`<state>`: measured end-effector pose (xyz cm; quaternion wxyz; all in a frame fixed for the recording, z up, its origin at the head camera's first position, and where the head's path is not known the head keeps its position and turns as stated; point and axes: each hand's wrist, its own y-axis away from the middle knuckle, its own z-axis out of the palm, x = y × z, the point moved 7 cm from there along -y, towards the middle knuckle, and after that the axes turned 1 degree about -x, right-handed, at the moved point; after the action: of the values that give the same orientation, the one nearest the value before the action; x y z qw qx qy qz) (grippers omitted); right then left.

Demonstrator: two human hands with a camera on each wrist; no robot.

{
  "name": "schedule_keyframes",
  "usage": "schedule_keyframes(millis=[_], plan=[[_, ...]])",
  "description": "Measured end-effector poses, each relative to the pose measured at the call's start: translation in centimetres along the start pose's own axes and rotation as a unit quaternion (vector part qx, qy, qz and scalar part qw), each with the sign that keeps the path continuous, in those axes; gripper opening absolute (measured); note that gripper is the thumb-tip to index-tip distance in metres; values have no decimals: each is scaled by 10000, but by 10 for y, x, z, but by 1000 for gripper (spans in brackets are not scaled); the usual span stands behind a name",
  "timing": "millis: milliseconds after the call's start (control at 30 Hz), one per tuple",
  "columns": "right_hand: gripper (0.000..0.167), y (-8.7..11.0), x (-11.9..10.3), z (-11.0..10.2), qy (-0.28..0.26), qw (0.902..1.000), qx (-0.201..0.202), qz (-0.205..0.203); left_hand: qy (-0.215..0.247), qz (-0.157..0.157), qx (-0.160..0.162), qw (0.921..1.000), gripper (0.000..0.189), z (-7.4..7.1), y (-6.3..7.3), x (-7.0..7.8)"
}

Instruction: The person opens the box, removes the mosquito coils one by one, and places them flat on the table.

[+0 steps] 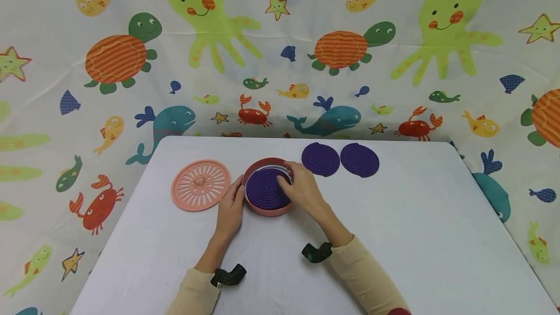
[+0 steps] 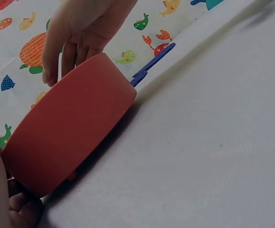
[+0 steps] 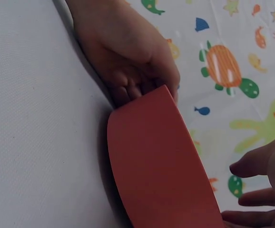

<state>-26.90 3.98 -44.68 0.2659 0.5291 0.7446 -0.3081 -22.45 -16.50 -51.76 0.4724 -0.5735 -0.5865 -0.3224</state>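
A round red mosquito coil holder stands on the table, with a purple mosquito coil inside it. My left hand grips the holder's left side; in the left wrist view its fingers curl round the lower wall. Over the right rim is my right hand, its thumb at the coil's edge and its fingers by the far rim. The thumb and fingers of that right hand look spread apart in the right wrist view. The wall hides the coil in both wrist views.
A pink slotted lid with a small knob lies left of the holder. Two more purple coils lie side by side at the back, right of the holder. Behind the white table hangs a sea-animal curtain.
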Motion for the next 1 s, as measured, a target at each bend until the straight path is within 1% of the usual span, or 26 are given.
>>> schedule_keyframes(millis=[267, 600, 800, 1000], plan=[[48, 0, -3, 6, 213, 9997, -95, -46, -13, -4, -5, 10000, 45, 0, 0, 0], [50, -2, -4, 14, 726, 9966, -382, 99, 4, 42, -8, 10000, 45, -1, -1, 2], [51, -1, -4, 19, 997, 9944, -350, -45, -9, 49, 5, 10000, 45, -1, -2, 2], [48, 1, -8, 19, 1177, 9922, -252, -316, -7, 56, -3, 10000, 45, -2, -2, 3]])
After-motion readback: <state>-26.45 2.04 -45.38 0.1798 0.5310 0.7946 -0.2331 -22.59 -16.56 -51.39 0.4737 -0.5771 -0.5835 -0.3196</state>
